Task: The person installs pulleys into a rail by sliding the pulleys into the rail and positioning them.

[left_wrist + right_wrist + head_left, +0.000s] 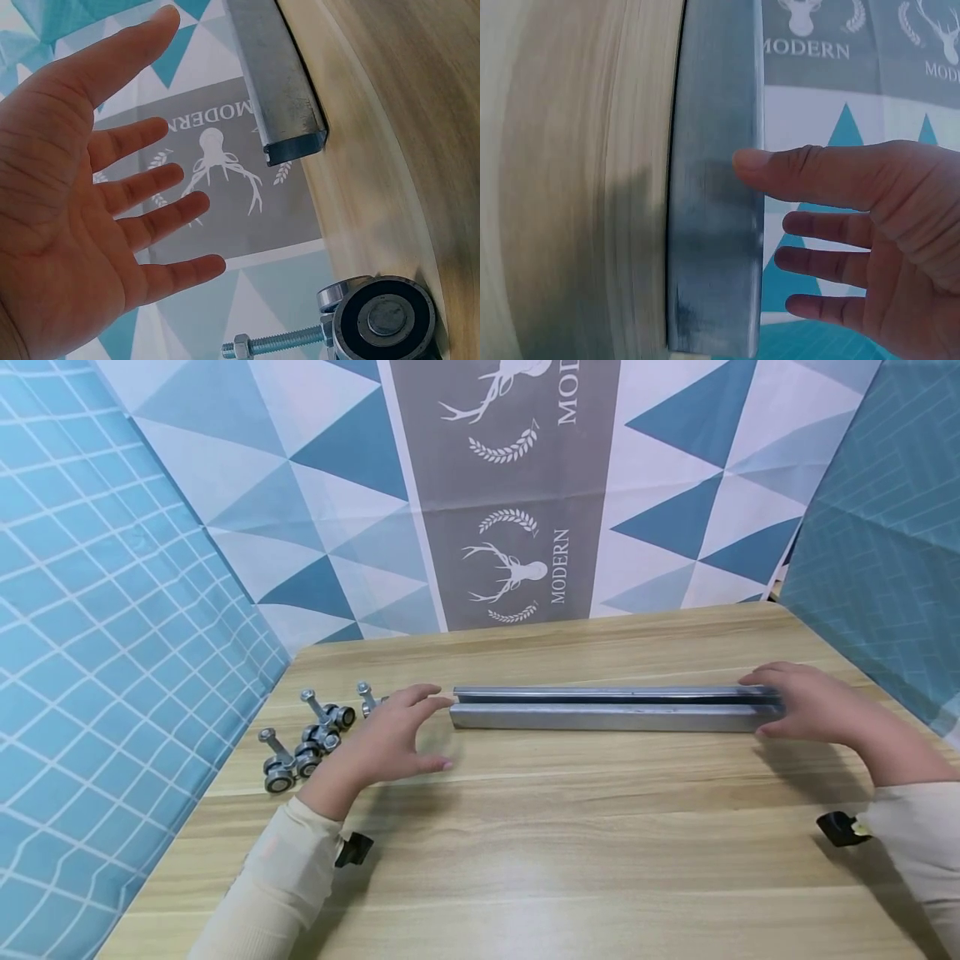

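A long grey metal channel rail (600,718) lies sideways on the wooden table, its slot facing up. Just off the rail's left end hovers my left hand (393,739), thumb and fingers spread with nothing between them. My right hand (817,702) is at the rail's right end, fingers on the far side and thumb on the near side. In the right wrist view, the thumb (754,166) overlaps the rail's side face while the other fingers stay straight and spread. The left wrist view shows the rail's end (292,146) beyond the left fingertips.
Roller trolleys with upright bolts stand at the table's left: one in front (280,772), one behind it (330,718) and another (365,693) partly hidden by my left hand. The wooden table (562,860) meets patterned cloth at the back (517,485) and both sides.
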### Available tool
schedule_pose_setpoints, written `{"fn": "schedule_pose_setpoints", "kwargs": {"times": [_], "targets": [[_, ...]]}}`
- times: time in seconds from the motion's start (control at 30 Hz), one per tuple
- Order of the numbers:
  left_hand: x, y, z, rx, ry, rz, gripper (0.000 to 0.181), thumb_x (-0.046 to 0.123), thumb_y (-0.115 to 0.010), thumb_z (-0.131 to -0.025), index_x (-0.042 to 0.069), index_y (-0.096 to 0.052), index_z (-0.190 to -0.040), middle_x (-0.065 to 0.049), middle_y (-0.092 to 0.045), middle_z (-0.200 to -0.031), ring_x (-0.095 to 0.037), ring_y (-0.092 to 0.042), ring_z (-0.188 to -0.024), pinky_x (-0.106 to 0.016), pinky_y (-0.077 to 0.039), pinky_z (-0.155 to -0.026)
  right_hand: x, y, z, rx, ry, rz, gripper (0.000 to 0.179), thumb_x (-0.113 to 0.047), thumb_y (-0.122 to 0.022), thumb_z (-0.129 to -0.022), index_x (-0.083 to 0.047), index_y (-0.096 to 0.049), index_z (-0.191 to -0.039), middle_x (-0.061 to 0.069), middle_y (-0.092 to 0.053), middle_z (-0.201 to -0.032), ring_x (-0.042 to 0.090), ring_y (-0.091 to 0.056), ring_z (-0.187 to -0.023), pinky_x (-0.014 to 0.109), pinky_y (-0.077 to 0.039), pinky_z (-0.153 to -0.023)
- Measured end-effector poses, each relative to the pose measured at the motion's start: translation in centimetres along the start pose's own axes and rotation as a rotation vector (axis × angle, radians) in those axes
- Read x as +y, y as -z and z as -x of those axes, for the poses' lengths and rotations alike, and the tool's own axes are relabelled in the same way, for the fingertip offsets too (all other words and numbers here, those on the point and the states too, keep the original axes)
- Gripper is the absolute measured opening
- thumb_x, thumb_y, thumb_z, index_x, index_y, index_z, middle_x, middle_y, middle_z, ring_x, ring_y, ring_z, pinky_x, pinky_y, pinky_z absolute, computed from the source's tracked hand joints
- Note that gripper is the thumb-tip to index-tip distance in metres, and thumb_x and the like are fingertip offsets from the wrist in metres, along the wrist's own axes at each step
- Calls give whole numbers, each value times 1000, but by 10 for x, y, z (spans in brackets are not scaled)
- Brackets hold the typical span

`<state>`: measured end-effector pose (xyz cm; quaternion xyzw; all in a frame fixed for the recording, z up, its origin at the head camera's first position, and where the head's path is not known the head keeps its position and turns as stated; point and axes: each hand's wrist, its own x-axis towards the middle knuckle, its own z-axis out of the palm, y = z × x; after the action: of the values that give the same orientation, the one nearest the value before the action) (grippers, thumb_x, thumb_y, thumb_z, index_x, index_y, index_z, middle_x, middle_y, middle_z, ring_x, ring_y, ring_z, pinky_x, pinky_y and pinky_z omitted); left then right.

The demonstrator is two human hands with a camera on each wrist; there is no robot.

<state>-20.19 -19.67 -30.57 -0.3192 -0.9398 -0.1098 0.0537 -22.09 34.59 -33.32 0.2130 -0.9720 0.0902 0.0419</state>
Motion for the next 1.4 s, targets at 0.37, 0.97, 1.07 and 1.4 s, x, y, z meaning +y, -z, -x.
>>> {"fn": "schedule_pose_setpoints", "kwargs": {"times": [0.37, 0.97, 1.07, 1.4], "targets": [[-3, 0, 0, -18, 0, -16, 79, 43, -83, -73, 9, -53, -139, -19, -42, -145, -38, -42, -131, -55, -36, -105, 15, 2, -2, -54, 6, 13, 65, -8, -89, -61, 9, -62, -117, 33, -57, -118, 51, -53, -109, 61, -45, -86], [-6, 9, 2, -37, 18, -7, 80, 41, -84, -74, 9, -52, -140, -18, -41, -147, -37, -40, -133, -54, -36, -106, 20, 6, -14, -152, -15, 9, 62, 3, -86, -61, 4, -64, -119, 30, -59, -120, 50, -54, -110, 61, -47, -84], [-7, 10, 3, -43, 18, -3, 80, 41, -84, -74, 9, -51, -140, -17, -41, -147, -37, -39, -133, -54, -35, -106, 21, 7, -15, -156, -11, 6, 62, 3, -86, -61, 3, -64, -119, 29, -60, -119, 49, -55, -109, 59, -48, -83], [-7, 16, 5, -22, 4, 9, 72, 35, -83, -76, 8, -55, -135, -15, -48, -141, -34, -43, -131, -51, -36, -106, 21, 8, -17, -171, 0, 29, 60, 3, -86, -61, 3, -65, -117, 28, -62, -116, 48, -57, -106, 58, -49, -81]]}}
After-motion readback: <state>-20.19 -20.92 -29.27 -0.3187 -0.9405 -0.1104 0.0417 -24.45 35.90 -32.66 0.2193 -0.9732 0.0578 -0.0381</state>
